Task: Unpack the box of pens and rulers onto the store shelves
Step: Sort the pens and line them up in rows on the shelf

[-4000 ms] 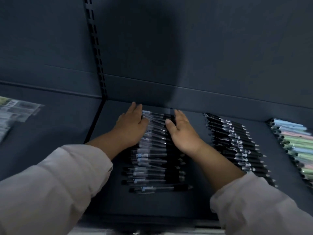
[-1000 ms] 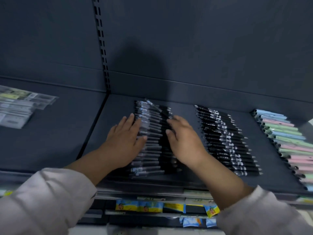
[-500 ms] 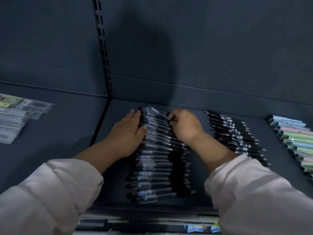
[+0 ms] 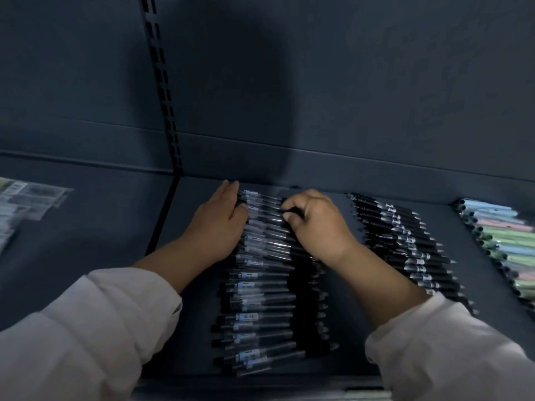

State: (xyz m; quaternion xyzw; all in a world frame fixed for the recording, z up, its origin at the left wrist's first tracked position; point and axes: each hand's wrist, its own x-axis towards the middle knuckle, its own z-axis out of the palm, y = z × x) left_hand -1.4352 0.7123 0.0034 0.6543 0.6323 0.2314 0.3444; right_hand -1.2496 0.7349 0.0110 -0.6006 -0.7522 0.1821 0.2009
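Observation:
A column of clear-barrelled black pens (image 4: 263, 302) lies across the dark shelf (image 4: 191, 328), running from the back wall to the front edge. My left hand (image 4: 217, 224) lies flat with straight fingers against the left ends of the pens near the back. My right hand (image 4: 315, 224) has its fingers curled and pinches a black pen (image 4: 289, 211) near the top of the column. The pens under both hands are partly hidden.
A second column of black pens (image 4: 405, 241) lies to the right, and pastel pens (image 4: 503, 241) line the far right edge. Packaged items (image 4: 23, 204) sit on the neighbouring shelf at left. A slotted upright (image 4: 162, 91) divides the back panels.
My right hand went from flat on the pens to curled, pinching a pen at the back. My left hand slid further back along the column's left side.

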